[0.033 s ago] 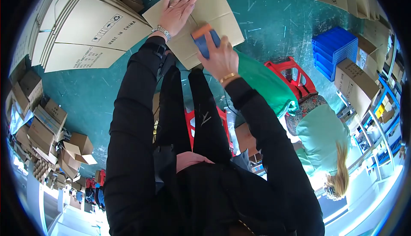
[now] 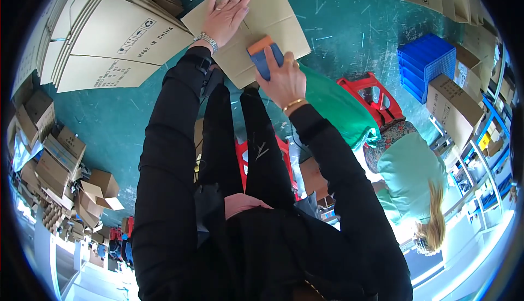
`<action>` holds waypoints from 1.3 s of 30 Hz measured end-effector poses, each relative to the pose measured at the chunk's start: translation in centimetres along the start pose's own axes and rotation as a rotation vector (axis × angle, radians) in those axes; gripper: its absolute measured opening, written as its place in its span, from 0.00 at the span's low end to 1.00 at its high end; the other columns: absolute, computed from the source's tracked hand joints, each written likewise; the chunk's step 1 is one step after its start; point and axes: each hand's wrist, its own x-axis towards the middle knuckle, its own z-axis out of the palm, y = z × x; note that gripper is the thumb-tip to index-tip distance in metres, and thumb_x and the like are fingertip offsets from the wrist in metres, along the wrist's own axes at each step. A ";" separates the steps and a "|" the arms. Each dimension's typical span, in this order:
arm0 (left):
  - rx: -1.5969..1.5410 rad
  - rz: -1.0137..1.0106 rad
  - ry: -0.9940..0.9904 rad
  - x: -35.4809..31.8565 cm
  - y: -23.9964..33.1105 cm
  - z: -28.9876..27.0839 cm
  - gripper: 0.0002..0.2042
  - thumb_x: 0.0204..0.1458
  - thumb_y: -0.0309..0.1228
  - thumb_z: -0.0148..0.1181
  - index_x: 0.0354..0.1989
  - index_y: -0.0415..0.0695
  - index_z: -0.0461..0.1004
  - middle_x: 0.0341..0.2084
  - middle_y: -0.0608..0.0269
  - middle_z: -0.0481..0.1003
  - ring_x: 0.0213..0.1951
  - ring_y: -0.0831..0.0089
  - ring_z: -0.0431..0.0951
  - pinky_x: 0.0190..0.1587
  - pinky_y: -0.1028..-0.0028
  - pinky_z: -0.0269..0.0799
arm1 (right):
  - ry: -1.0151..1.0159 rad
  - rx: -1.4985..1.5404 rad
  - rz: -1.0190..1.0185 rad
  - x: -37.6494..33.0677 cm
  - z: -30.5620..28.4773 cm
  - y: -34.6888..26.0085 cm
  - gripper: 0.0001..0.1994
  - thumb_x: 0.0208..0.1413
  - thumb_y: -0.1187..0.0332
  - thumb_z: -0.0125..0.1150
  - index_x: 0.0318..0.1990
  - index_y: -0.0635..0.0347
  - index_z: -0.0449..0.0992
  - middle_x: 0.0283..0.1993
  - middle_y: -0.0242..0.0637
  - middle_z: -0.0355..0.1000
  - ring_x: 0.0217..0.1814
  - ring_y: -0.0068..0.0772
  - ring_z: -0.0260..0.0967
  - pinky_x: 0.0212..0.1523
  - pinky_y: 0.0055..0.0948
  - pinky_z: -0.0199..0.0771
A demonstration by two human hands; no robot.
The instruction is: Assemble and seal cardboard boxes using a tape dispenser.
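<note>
A plain brown cardboard carton (image 2: 281,6) lies in front of me, a seam running across its upper face. Resting flat near its far left part is my left hand (image 2: 222,19), fingers spread and holding nothing; a metal watch circles that wrist. My right hand (image 2: 285,82) grips a blue block-shaped hand tool (image 2: 263,60) with an orange far end, over the near right part of the carton. The tool's underside is hidden, so I cannot tell whether it touches the cardboard.
Flattened cartons (image 2: 125,33) are stacked at the left. Beside my right arm lies green sheeting (image 2: 333,104), near a red stool (image 2: 376,99) and a seated person in pale green (image 2: 409,164). Blue crates (image 2: 426,63) stand farther right; open boxes (image 2: 101,189) crowd the lower left.
My right hand and the blue-and-orange tool have shifted slightly right and toward me. My left hand stays in place on the carton.
</note>
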 end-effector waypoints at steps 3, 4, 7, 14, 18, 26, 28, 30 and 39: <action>0.243 0.031 0.057 -0.5 1.4 0.7 0.34 0.65 0.60 0.38 0.77 0.65 0.46 0.77 0.77 0.45 0.77 0.73 0.41 0.76 0.54 0.28 | 0.023 -0.024 0.024 -0.5 0.0 0.1 0.30 0.51 0.47 0.66 0.60 0.47 0.74 0.42 0.52 0.68 0.33 0.51 0.76 0.26 0.41 0.79; 0.243 0.036 0.053 -0.5 1.7 0.6 0.34 0.65 0.60 0.38 0.77 0.65 0.46 0.77 0.77 0.45 0.77 0.73 0.41 0.76 0.54 0.28 | 0.034 -0.031 0.030 -0.7 0.1 0.0 0.30 0.51 0.48 0.66 0.61 0.47 0.74 0.42 0.52 0.68 0.33 0.51 0.76 0.26 0.41 0.79; 0.215 0.061 0.096 -0.1 2.4 0.4 0.40 0.60 0.66 0.43 0.78 0.65 0.44 0.78 0.78 0.42 0.78 0.73 0.38 0.76 0.52 0.27 | 0.052 0.019 0.044 -1.8 0.0 0.7 0.30 0.50 0.48 0.67 0.61 0.46 0.74 0.42 0.51 0.68 0.34 0.50 0.76 0.26 0.41 0.79; 0.252 0.062 0.056 -0.4 1.9 -0.1 0.44 0.56 0.69 0.46 0.78 0.64 0.43 0.78 0.77 0.41 0.78 0.72 0.36 0.76 0.52 0.27 | -0.020 0.052 0.095 -9.0 -0.2 3.5 0.30 0.50 0.49 0.68 0.61 0.44 0.74 0.43 0.49 0.68 0.35 0.50 0.76 0.27 0.41 0.79; 0.278 0.059 0.035 -0.4 1.9 -0.3 0.45 0.55 0.69 0.47 0.78 0.64 0.43 0.78 0.77 0.40 0.78 0.71 0.36 0.76 0.51 0.26 | -0.046 0.062 0.106 -10.4 0.3 4.4 0.30 0.50 0.49 0.67 0.61 0.44 0.74 0.44 0.49 0.68 0.35 0.51 0.76 0.27 0.42 0.79; 0.263 0.068 0.029 -0.3 2.4 -0.1 0.46 0.55 0.70 0.47 0.78 0.64 0.42 0.78 0.76 0.39 0.78 0.69 0.35 0.75 0.50 0.24 | -0.090 0.074 0.129 -7.8 1.6 4.4 0.29 0.50 0.49 0.66 0.60 0.44 0.74 0.45 0.49 0.68 0.36 0.51 0.76 0.27 0.43 0.79; 0.254 0.074 0.035 -0.1 2.4 0.0 0.45 0.55 0.70 0.47 0.78 0.64 0.42 0.78 0.76 0.39 0.78 0.69 0.35 0.75 0.49 0.24 | -0.085 0.099 0.148 -7.7 1.7 4.2 0.28 0.51 0.50 0.66 0.59 0.45 0.74 0.45 0.49 0.68 0.37 0.51 0.77 0.27 0.43 0.78; 0.259 0.068 0.031 -0.1 2.3 0.1 0.46 0.55 0.70 0.46 0.78 0.64 0.42 0.78 0.76 0.39 0.78 0.68 0.35 0.75 0.48 0.25 | -0.088 0.098 0.166 -7.8 1.7 4.0 0.28 0.50 0.50 0.66 0.60 0.44 0.74 0.45 0.48 0.68 0.37 0.51 0.76 0.28 0.43 0.79; 0.260 0.099 0.021 0.0 1.9 0.2 0.46 0.55 0.71 0.46 0.78 0.63 0.42 0.78 0.74 0.40 0.78 0.67 0.35 0.75 0.46 0.26 | 0.057 0.156 0.136 -13.4 1.5 5.8 0.34 0.46 0.54 0.72 0.65 0.40 0.72 0.45 0.43 0.68 0.41 0.48 0.73 0.35 0.41 0.79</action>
